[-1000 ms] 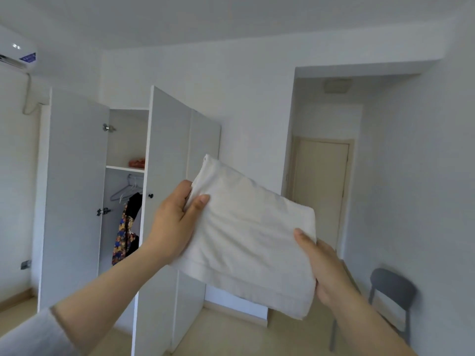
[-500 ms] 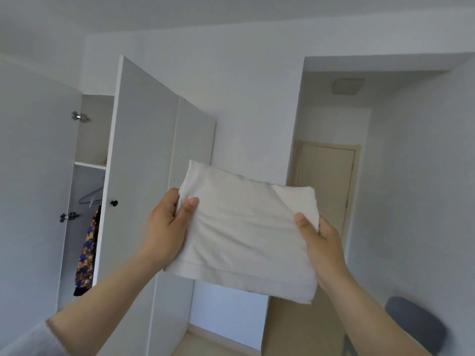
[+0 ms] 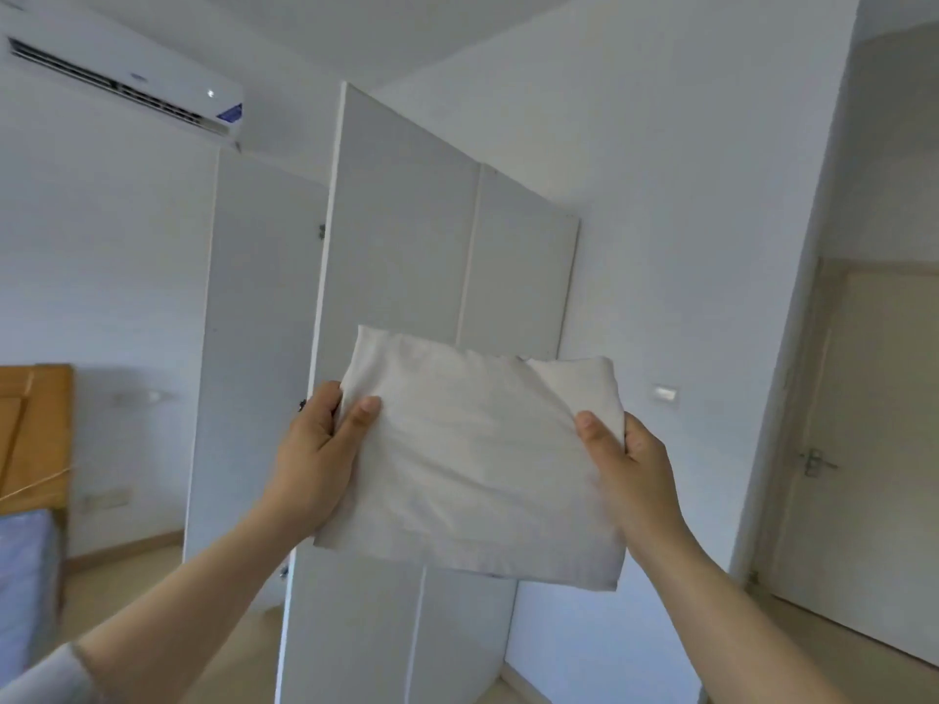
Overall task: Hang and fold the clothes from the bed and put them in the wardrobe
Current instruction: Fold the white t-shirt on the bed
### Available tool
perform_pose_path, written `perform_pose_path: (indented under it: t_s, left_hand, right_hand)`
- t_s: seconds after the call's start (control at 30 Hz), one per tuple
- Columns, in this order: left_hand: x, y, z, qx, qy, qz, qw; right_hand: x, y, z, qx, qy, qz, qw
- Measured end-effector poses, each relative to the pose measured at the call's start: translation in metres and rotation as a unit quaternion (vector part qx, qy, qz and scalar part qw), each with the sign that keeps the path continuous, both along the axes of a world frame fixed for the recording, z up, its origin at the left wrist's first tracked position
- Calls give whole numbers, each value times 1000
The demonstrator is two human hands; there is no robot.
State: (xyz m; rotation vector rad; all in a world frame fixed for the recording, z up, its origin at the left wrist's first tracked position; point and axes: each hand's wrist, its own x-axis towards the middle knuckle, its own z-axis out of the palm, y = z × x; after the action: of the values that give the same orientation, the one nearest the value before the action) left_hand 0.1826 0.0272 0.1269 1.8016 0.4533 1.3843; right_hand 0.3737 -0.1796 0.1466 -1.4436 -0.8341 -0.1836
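A folded white cloth is held up flat in front of me at chest height. My left hand grips its left edge, thumb on top. My right hand grips its right edge, thumb on the upper face. Behind the cloth stands the white wardrobe. Its open door faces me edge-on and hides the inside. A second open door stands further left. The bed with a blue sheet shows at the far left.
A wooden headboard stands at the left edge above the bed. An air conditioner hangs high on the left wall. A closed room door with a metal handle is at the right, down a short passage.
My view has swung left and drawn closer to the wardrobe: its shelf and hanging clothes are out of sight behind the open door, the chair is gone, and the bed has appeared. Both hands keep hold of the cloth.
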Motion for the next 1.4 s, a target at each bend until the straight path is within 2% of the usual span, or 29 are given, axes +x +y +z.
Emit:
perform_pose_path:
  t_s: [0.37,0.53,0.8,1.1,1.4]
  left_hand:
    - [-14,114,-6,25,10,168,985]
    - [-24,183,-6,2,1,222,975]
    - [-35,275,-25,-35,8,304,952]
    - [-42,366,-20,-28,30,406,913]
    - [-77,468,-34,-29,40,469,882]
  right_hand:
    - [34,181,-7,-1,-31,126,992]
    - [34,273,0,2,-55,170,984]
    - [40,407,-14,5,-73,250,965]
    - [42,548,-13,35,-79,343,935]
    - [5,691,-26,46,-83,379,921]
